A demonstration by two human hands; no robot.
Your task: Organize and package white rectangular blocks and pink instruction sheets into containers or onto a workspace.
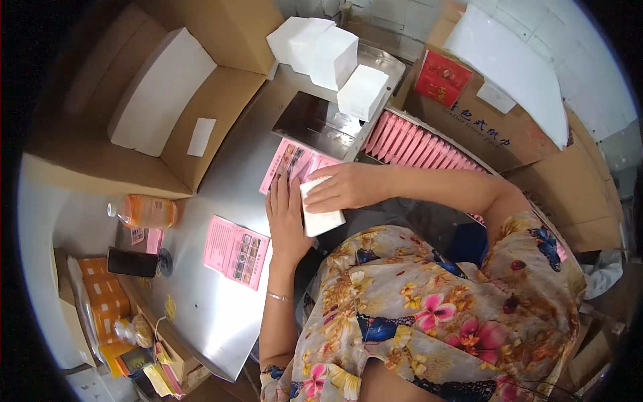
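Just in front of my body, my right hand (348,188) is closed over a small stack of folded white tissues (323,222), its fingers across the top. My left hand (287,218) lies along the left side of that stack, its straight fingertips pressing on a pink printed wrapper (276,165) at the table's edge; its thumb is hidden. Part of the wrapper is under the hands and the tissues. Left of my left hand, another pink printed wrapper (236,252) lies flat on the metal table.
White tissue stacks (315,50) stand at the back of the metal table (224,181), behind a dark plate (315,120). Pink packs fill a box (429,144) at right. A large open carton (234,100) is at left, near an orange bottle (144,211) and a phone (132,262).
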